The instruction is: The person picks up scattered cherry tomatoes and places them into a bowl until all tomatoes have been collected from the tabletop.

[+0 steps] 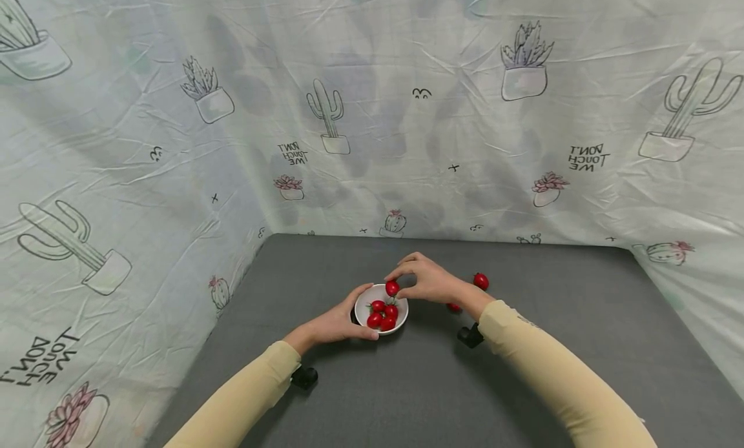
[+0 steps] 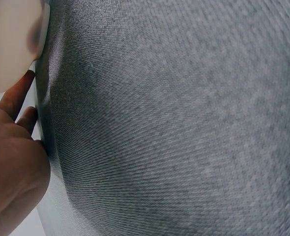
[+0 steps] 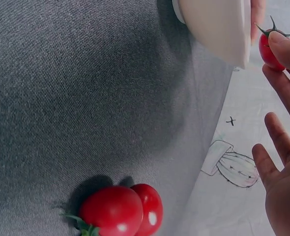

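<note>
A small white bowl [image 1: 364,301] stands on the grey table with several red cherry tomatoes [image 1: 388,323] inside. My left hand [image 1: 336,323] holds the bowl from its left side, thumb at the near rim and fingers round the far side. In the left wrist view, fingertips touch the outside of the bowl [image 2: 12,44]. Over the bowl's far right rim, my right hand [image 1: 429,279] pinches one cherry tomato [image 1: 392,288] between thumb and fingers. The right wrist view shows green sepals on this tomato [image 3: 270,51]; the other fingers are spread.
To the right of the bowl, one cherry tomato [image 1: 480,281] lies on the table [image 1: 372,396]. Another tomato [image 1: 454,308] is partly hidden under the right forearm. A cloth printed with cacti [image 1: 378,112] hangs behind the table and along its left side.
</note>
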The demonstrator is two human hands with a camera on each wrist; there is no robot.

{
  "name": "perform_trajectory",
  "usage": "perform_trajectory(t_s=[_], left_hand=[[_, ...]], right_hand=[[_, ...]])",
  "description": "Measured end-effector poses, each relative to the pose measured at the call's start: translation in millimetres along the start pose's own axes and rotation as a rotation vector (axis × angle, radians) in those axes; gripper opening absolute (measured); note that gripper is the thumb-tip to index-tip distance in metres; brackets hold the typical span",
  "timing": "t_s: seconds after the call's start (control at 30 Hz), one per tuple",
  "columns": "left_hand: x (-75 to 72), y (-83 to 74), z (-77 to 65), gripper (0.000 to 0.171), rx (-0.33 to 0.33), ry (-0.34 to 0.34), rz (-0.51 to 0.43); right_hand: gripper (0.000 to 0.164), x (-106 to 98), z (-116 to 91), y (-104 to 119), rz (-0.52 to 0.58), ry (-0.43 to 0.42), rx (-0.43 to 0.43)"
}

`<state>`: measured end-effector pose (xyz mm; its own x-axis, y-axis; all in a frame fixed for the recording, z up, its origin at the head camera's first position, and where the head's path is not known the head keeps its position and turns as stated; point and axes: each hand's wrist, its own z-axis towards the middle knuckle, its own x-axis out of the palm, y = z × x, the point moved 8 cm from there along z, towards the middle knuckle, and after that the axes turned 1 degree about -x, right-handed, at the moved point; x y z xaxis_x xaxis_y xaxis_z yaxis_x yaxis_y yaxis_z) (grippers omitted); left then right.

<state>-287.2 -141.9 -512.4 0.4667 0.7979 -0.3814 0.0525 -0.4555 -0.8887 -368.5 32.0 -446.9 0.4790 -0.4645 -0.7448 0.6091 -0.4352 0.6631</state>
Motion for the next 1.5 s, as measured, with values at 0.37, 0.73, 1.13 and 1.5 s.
perform_trajectory(t_s=[0.37,0.73,1.13,1.5], left_hand=[[0.4,-0.3,1.9,0.106,0.003,0.005,0.007],[-0.5,1.6,1.3,0.106,-0.005,-0.003,0.012],[-0.8,0.9,0.2,0.107,-0.005,-0.012,0.031],[-1.1,2.0,0.8,0.111,-0.009,-0.015,0.040]], right_hand=[[0.036,7.6,4.9,-2.0,-0.025,0.017,-0.001],[0.038,5.9,1.2,-2.2,-0.027,0.015,-0.030],[0.039,-8.5,-12.6,-0.6,0.015,-0.042,-0.019],[0.038,-45.1,-44.5,-12.0,0.041,-0.105,0.021]])
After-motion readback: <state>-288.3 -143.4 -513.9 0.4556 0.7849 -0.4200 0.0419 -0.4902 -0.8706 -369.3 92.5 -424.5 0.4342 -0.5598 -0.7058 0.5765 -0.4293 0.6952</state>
